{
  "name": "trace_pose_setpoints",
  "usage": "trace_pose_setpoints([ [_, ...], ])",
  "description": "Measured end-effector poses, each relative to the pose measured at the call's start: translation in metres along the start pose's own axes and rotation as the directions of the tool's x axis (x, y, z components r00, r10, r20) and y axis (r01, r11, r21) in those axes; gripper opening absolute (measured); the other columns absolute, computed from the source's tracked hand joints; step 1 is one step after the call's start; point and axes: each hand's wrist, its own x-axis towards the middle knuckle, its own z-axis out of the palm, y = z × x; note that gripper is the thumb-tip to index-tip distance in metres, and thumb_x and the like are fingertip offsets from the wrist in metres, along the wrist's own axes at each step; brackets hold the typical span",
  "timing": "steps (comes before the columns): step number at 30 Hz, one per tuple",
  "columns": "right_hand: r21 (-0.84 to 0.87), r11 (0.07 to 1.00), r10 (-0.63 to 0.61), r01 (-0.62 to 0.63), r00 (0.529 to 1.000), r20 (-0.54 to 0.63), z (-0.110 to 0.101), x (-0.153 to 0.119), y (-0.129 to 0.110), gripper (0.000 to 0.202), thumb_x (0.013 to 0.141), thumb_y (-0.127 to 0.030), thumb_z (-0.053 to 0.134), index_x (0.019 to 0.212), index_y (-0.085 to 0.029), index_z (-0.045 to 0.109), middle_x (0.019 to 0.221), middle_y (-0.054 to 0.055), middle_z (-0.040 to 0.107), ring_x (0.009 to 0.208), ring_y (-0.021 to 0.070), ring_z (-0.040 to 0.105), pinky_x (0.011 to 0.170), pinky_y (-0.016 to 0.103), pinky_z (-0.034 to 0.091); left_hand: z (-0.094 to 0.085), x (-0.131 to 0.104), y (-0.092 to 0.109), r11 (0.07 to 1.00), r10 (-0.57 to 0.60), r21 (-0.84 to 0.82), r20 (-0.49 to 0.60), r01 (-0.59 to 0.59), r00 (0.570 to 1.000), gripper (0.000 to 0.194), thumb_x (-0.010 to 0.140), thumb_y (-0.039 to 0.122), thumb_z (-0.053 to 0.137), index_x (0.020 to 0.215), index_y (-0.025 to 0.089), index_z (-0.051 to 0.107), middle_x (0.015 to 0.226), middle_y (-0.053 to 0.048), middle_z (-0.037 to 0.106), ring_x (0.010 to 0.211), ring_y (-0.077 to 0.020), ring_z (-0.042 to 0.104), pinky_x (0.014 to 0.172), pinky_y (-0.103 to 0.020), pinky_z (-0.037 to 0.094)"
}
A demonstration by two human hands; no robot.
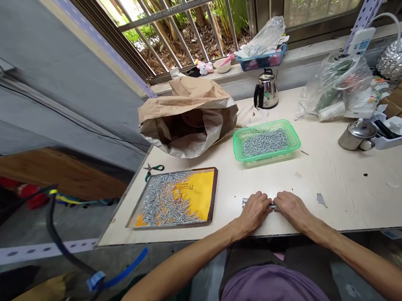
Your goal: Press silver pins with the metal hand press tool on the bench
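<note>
Near the table's front edge, my left hand [257, 211] is closed over a small metal piece [244, 201] whose end shows beyond the fingers on the left. Just to its right, my right hand [290, 210] has its fingers pressed together at a thin metal part [272, 205] that spans the small gap between the hands. Most of what lies under the fingers is hidden. To the left, a shallow tray [214, 194] with a yellow bottom holds several small silvery pins [166, 200]. Behind the hands, a green plastic basket [239, 159] holds more pins [265, 142].
Green-handled scissors [153, 168] lie beyond the tray's back left corner. An open brown paper bag [189, 109] stands at the back left. Farther back are a small kettle [267, 91], plastic bags [339, 86] and a lidded metal pot [357, 135]. The table's front edge runs beneath my wrists.
</note>
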Motion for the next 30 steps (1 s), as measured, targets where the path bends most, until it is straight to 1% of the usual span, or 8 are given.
trace_pose_setpoints([
  [3,0.033,0.999,0.038,-0.038,0.999,-0.017,-0.003,0.000,0.004,0.006,0.083,-0.012,0.056,0.085,-0.017,0.060,0.081,0.005,0.059,0.079,0.0196,0.054,0.067,0.030,0.038,0.002,0.001,-0.001,1.000,-0.004,-0.011,-0.038,0.004,0.999,0.011,0.089,0.024,0.050,0.096,0.017,0.055,0.091,-0.007,0.059,0.092,-0.0236,0.054,0.079,-0.038,0.047],
  [8,0.185,0.982,-0.029,0.023,0.999,0.031,-0.019,0.007,0.025,0.045,0.076,-0.032,0.068,0.114,-0.014,0.054,0.106,0.011,0.059,0.095,0.0238,0.053,0.078,0.033,0.044,0.029,-0.017,0.013,0.998,-0.058,-0.022,-0.279,0.054,0.959,0.036,0.091,0.021,0.045,0.125,0.012,0.042,0.130,-0.020,0.048,0.123,-0.0298,0.045,0.098,-0.048,0.042],
  [13,0.131,0.991,0.022,-0.026,0.999,0.035,-0.023,0.025,0.040,0.015,0.088,-0.019,0.049,0.095,-0.016,0.062,0.095,0.010,0.062,0.089,0.0213,0.055,0.077,0.033,0.041,0.054,-0.037,0.039,0.991,0.029,-0.110,-0.359,-0.073,0.933,0.041,0.093,0.032,0.043,0.130,0.015,0.041,0.133,-0.017,0.050,0.130,-0.0286,0.041,0.106,-0.051,0.036],
  [18,-0.018,0.994,0.108,-0.107,0.993,0.047,-0.029,0.049,0.022,0.017,0.087,-0.012,0.048,0.085,-0.017,0.064,0.089,0.008,0.063,0.087,0.0214,0.053,0.074,0.034,0.037,0.050,-0.037,0.046,0.982,0.012,-0.174,-0.355,-0.079,0.935,0.050,0.090,0.040,0.047,0.131,0.013,0.040,0.125,-0.017,0.056,0.127,-0.0291,0.044,0.108,-0.055,0.030],
  [21,0.035,0.992,-0.125,0.122,0.989,0.083,-0.034,0.056,-0.009,0.019,0.085,-0.010,0.049,0.087,-0.020,0.066,0.092,0.008,0.061,0.088,0.0193,0.051,0.070,0.030,0.036,0.048,-0.042,0.049,0.969,0.067,-0.196,-0.379,-0.150,0.923,0.057,0.088,0.043,0.050,0.133,0.010,0.039,0.127,-0.020,0.053,0.130,-0.0311,0.040,0.107,-0.053,0.033],
  [25,0.102,0.878,-0.478,0.468,0.870,0.120,-0.029,0.056,-0.046,0.009,0.081,-0.017,0.059,0.078,-0.020,0.066,0.095,0.008,0.059,0.097,0.0211,0.047,0.072,0.031,0.037,0.053,-0.072,0.050,0.950,0.155,-0.189,-0.407,-0.249,0.900,0.044,0.089,0.038,0.049,0.129,0.020,0.049,0.120,-0.013,0.059,0.121,-0.0263,0.049,0.101,-0.043,0.043],
  [27,0.072,0.835,-0.550,0.546,0.831,0.079,-0.020,0.056,-0.052,0.008,0.079,-0.017,0.061,0.074,-0.019,0.066,0.095,0.009,0.060,0.103,0.0233,0.046,0.078,0.034,0.037,0.051,-0.093,0.036,0.970,0.079,-0.177,-0.414,-0.166,0.907,0.036,0.089,0.037,0.049,0.124,0.026,0.055,0.113,-0.009,0.063,0.110,-0.0237,0.056,0.094,-0.042,0.047],
  [30,0.006,0.809,-0.588,0.588,0.809,-0.023,0.001,0.062,-0.051,0.016,0.081,-0.010,0.054,0.074,-0.018,0.066,0.089,0.008,0.061,0.102,0.0229,0.048,0.079,0.035,0.038,0.032,-0.122,-0.014,0.991,-0.092,-0.130,-0.460,0.036,0.883,0.029,0.091,0.029,0.044,0.114,0.025,0.062,0.101,-0.010,0.064,0.095,-0.0225,0.058,0.085,-0.042,0.049],
])
